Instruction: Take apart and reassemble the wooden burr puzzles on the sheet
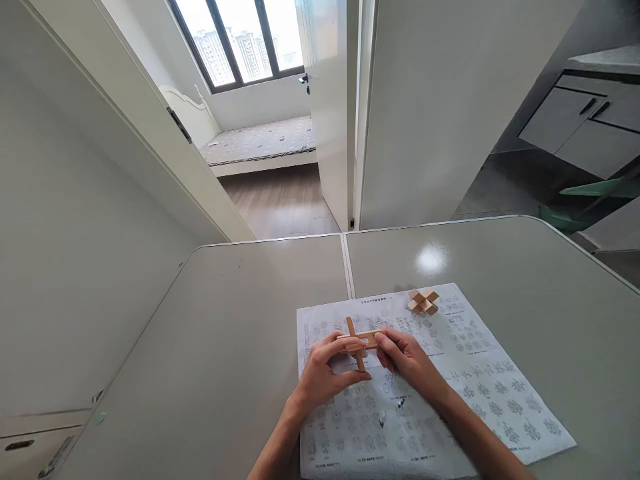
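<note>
Both my hands hold small wooden puzzle pieces just over a printed sheet [360,433]. One wooden stick [351,326] stands roughly upright, crossing other wooden pieces [371,339] that lie sideways and show a gap between them. My left hand [325,373] has its fingers over the crossing and its thumb by the stick's lower end. With thumb and fingers, my right hand [403,353] pinches the right end of the sideways pieces. Part of the crossing is hidden behind my left fingers. An assembled wooden burr puzzle [423,302] rests on the sheet's upper right.
The sheet, covered with line drawings, lies on a grey table [225,347] with a seam [347,267] down its middle. Beyond the far edge are an open door [327,100] and a bed [265,140]. Cabinets [585,113] and a green chair [565,217] stand at right.
</note>
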Action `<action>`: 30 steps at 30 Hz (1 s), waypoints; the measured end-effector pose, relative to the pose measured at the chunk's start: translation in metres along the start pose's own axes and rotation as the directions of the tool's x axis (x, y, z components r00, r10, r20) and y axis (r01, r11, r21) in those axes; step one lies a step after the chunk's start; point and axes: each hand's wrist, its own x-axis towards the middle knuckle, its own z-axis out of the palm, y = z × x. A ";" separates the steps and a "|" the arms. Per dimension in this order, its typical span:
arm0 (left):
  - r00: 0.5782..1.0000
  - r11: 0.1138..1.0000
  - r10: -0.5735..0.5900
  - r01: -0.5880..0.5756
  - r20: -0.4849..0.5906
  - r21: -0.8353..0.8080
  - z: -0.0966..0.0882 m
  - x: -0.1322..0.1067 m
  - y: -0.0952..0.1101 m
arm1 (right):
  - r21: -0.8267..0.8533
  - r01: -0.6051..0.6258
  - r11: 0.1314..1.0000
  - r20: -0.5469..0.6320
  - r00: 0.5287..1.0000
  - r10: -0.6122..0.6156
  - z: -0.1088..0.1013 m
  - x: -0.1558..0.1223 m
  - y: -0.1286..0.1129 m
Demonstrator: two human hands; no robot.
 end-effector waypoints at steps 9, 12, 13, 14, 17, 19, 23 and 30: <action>0.990 0.996 0.041 -0.051 -0.133 -0.072 0.000 0.001 -0.002 | -0.028 -0.008 1.000 -0.036 0.999 0.007 0.001 0.000 0.001; 0.995 0.993 -0.009 -0.003 -0.103 -0.116 -0.002 0.001 0.000 | 0.005 -0.021 1.000 -0.052 0.998 0.022 0.002 0.000 0.003; 0.995 0.990 -0.022 0.009 -0.095 -0.137 -0.003 0.001 0.001 | 0.023 -0.025 0.999 -0.059 0.998 0.027 0.002 0.000 0.004; 0.996 0.987 -0.033 0.019 -0.088 -0.159 -0.003 0.001 0.001 | 0.044 -0.029 0.999 -0.069 0.997 0.032 0.002 0.000 0.006; 0.995 0.976 -0.054 0.034 -0.087 -0.215 -0.005 0.001 0.002 | 0.130 -0.042 0.991 -0.129 0.990 0.059 0.002 0.001 0.011; 0.993 0.970 -0.062 0.037 -0.097 -0.240 -0.007 0.001 0.003 | 0.196 -0.051 0.979 -0.183 0.979 0.088 0.000 0.002 0.013; 0.986 0.968 -0.073 0.033 -0.151 -0.250 -0.012 0.004 0.004 | 0.297 -0.046 0.954 -0.246 0.961 0.123 -0.002 0.005 0.012; 0.882 0.960 -0.275 0.273 -0.383 -0.061 -0.027 0.002 -0.008 | 0.283 -0.064 0.957 -0.242 0.961 0.136 -0.001 0.004 0.008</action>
